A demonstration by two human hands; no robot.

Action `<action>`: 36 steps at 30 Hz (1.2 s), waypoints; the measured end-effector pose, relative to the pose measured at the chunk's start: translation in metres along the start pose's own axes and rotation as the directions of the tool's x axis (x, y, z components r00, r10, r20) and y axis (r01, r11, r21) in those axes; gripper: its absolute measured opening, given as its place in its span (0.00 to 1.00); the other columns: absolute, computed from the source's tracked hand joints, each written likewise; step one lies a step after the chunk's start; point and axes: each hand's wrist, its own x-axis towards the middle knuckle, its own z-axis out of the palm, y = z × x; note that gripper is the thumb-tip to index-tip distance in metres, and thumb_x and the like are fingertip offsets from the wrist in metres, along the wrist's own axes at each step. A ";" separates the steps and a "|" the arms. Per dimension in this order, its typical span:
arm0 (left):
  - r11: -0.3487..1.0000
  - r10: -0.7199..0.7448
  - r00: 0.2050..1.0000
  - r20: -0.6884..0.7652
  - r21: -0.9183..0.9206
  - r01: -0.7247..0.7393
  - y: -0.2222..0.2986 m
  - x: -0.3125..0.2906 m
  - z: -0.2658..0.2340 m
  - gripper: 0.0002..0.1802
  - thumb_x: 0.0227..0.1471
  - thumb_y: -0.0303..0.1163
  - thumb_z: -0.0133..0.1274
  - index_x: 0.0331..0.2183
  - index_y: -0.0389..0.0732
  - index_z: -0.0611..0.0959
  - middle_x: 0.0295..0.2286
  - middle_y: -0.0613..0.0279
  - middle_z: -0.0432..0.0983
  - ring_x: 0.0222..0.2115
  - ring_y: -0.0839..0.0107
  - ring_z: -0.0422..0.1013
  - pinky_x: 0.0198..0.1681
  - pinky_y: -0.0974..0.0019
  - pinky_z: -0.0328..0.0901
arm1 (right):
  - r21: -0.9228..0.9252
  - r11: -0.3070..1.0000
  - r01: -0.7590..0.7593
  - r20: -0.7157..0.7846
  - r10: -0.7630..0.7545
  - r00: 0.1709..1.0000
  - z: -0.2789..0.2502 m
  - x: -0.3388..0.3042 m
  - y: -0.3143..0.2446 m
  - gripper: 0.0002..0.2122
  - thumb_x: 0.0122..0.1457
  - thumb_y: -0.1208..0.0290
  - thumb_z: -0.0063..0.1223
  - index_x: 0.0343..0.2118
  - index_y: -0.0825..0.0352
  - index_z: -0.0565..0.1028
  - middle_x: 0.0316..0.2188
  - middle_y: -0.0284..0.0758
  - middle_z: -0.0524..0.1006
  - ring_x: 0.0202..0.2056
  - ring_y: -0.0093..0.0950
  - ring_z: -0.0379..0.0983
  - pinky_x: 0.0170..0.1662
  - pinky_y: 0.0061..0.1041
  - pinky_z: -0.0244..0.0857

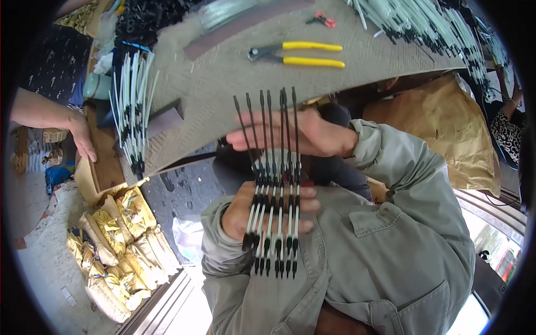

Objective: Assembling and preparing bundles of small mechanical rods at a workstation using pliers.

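A row of several thin black-and-white jointed rods (pixel 296 215) lies spread side by side in front of my torso, dark slender ends pointing toward the table. My left hand (pixel 241 215) supports their pale middle part, its fingers reaching beneath the row. Farther up, my right hand (pixel 318 134) lies flat with its fingers stretched out behind the slender dark ends. The rods hide part of both hands' fingers. Cutting pincers with yellow handles (pixel 312 61) rest on the table (pixel 218 106) beyond the rods.
Bundles of white rods with black joints (pixel 131 100) stand at the left, and a large pile (pixel 407 28) lies at the far right. Another person's hand (pixel 82 137) reaches in near a carton of gold packages (pixel 148 211). Gold wrapping (pixel 427 137) sits right.
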 end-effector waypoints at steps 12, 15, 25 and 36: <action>0.882 -0.461 0.703 -0.541 -0.366 0.297 -0.047 0.003 -0.006 0.09 0.44 0.13 0.50 0.32 0.28 0.78 0.34 0.49 0.76 0.38 0.67 0.72 0.44 0.69 0.64 | -0.946 -0.172 -0.275 -0.222 -0.274 0.936 -0.094 0.077 -0.120 0.10 0.56 0.68 0.44 0.37 0.66 0.73 0.34 0.36 0.75 0.38 0.36 0.70 0.39 0.28 0.64; 0.841 -0.519 0.641 -0.566 -0.474 0.263 -0.041 0.010 -0.004 0.08 0.46 0.13 0.49 0.32 0.27 0.78 0.34 0.48 0.76 0.38 0.65 0.72 0.44 0.68 0.64 | -0.860 -0.443 -0.251 -0.130 -0.286 0.949 -0.131 0.133 -0.117 0.05 0.48 0.72 0.47 0.22 0.68 0.72 0.26 0.35 0.73 0.31 0.37 0.70 0.34 0.32 0.65; 0.880 -0.449 0.719 -0.531 -0.404 0.251 -0.035 -0.002 -0.011 0.14 0.44 0.13 0.50 0.37 0.27 0.77 0.35 0.46 0.75 0.39 0.63 0.72 0.44 0.66 0.66 | -0.630 -0.737 -0.244 -0.136 -0.205 0.969 -0.189 0.179 -0.115 0.07 0.43 0.72 0.50 0.25 0.65 0.76 0.29 0.36 0.76 0.36 0.35 0.71 0.37 0.33 0.67; 0.819 -0.566 0.607 -0.558 -0.465 0.336 -0.031 0.014 -0.018 0.11 0.45 0.18 0.50 0.35 0.26 0.78 0.34 0.44 0.75 0.38 0.60 0.72 0.45 0.62 0.64 | -0.799 -0.543 -0.259 0.003 -0.434 0.901 -0.173 0.153 -0.122 0.06 0.51 0.75 0.45 0.33 0.66 0.68 0.26 0.38 0.74 0.29 0.41 0.72 0.32 0.36 0.65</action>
